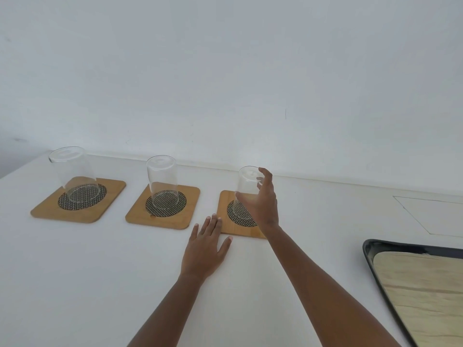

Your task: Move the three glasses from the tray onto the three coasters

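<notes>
Nearest us, our left hand (pixel 204 249) lies spread flat on the worktop (pixel 100 271). Our right hand (pixel 263 204) wraps glass 3 (pixel 244 194), seemingly seated on the right coaster (pixel 225 221). 2 glasses (pixel 162 182) already stand on coasters; the tray (pixel 370 261) looks bare. Only letting go remains.

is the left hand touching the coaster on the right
Touching. In the head view the left hand lies flat on the table, its fingertips meeting the near left edge of the right coaster.

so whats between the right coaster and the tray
Only bare white table between the right coaster and the tray, in the head view.
</notes>
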Action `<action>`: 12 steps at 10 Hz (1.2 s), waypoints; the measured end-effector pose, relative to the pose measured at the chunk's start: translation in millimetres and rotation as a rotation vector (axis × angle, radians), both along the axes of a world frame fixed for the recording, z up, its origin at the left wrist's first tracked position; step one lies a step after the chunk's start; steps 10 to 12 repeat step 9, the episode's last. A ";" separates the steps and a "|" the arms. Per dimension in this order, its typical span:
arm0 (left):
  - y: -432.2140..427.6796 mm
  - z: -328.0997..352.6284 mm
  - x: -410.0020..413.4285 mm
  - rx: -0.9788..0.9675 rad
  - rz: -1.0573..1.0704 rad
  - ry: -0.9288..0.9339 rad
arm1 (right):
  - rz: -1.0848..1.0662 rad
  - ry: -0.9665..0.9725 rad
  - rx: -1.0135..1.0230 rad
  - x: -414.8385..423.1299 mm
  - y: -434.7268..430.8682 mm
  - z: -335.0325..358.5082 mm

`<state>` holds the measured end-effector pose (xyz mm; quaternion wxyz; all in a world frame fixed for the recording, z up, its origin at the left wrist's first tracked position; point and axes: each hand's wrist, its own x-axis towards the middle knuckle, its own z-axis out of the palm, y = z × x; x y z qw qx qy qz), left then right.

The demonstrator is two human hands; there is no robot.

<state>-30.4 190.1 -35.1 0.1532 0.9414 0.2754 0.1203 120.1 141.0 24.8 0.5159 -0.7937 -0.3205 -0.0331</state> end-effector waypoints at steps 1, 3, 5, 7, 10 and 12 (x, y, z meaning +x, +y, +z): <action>-0.2 -0.1 0.4 -0.007 0.002 -0.004 | 0.008 -0.004 0.011 -1.8 -1.9 0.0; -0.3 0.2 0.4 -0.003 0.008 -0.008 | 0.015 0.017 0.016 -3.5 -2.3 1.9; -2.0 1.2 -1.3 -0.005 0.016 -0.012 | 0.021 0.023 -0.008 -8.0 -7.7 0.8; -5.1 3.3 -4.7 0.002 0.033 -0.017 | -0.068 0.000 0.015 -32.2 -38.5 -11.7; -14.8 2.9 -19.3 0.016 0.062 0.008 | -0.153 -0.042 -0.029 -66.1 -71.5 -36.9; -14.8 2.9 -19.3 0.016 0.062 0.008 | -0.153 -0.042 -0.029 -66.1 -71.5 -36.9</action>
